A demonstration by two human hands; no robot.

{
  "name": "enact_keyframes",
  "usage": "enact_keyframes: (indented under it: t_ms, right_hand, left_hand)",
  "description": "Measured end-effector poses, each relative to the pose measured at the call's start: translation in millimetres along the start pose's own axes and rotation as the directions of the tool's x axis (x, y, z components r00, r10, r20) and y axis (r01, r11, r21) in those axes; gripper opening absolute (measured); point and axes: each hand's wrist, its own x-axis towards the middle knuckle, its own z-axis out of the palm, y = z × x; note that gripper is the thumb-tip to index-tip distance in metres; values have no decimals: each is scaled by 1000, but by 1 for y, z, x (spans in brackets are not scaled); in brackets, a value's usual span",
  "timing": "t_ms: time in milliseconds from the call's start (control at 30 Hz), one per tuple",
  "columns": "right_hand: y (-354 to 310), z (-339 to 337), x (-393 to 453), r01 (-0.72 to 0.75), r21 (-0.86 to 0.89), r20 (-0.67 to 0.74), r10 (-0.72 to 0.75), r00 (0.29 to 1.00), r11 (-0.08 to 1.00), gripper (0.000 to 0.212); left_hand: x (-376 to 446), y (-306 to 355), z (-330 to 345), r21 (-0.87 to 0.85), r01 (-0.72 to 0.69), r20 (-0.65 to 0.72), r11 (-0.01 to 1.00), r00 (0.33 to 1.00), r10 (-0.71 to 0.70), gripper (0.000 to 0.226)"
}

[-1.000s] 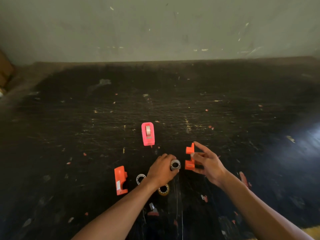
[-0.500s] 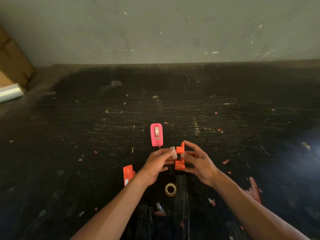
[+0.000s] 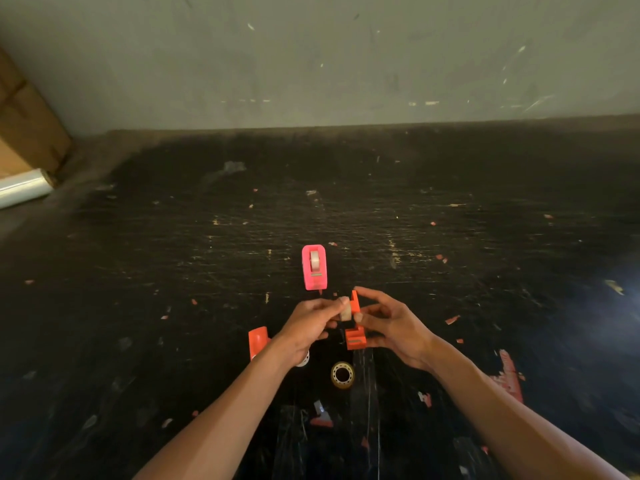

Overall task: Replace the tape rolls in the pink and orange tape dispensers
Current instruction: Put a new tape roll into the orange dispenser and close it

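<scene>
The pink tape dispenser (image 3: 314, 267) stands closed on the black table with a tape roll in it, just beyond my hands. My right hand (image 3: 393, 326) holds one orange half of the other dispenser (image 3: 355, 336) upright above the table. My left hand (image 3: 304, 329) pinches a pale tape roll (image 3: 345, 309) against the inner side of that half. The second orange half (image 3: 258, 341) lies left of my left wrist. A yellowish tape roll (image 3: 342, 375) lies flat below my hands. A white spool (image 3: 304, 359) peeks out under my left wrist.
The black table (image 3: 450, 271) is scratched and dotted with red and white scraps; a red patch (image 3: 508, 375) lies by my right forearm. A grey wall (image 3: 311, 64) closes the back. A cardboard box (image 3: 27, 126) and a clear film roll (image 3: 24, 187) sit far left.
My left hand lifted the pale roll off the table and brought it to the orange half. My right hand picked that half up. Both hands met in the middle.
</scene>
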Motion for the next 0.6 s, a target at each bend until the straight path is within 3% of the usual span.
enact_keyframes:
  t_ms: [400, 600]
  right_hand:
    - [8, 2, 2, 7, 1, 35, -7, 999, 1000, 52]
    - [11, 8, 5, -16, 36, 53, 14, 998, 999, 55]
  left_hand:
    - [-12, -1, -1, 126, -163, 20, 979, 987, 162, 27]
    - [-20, -11, -14, 222, -258, 17, 940, 965, 260, 40]
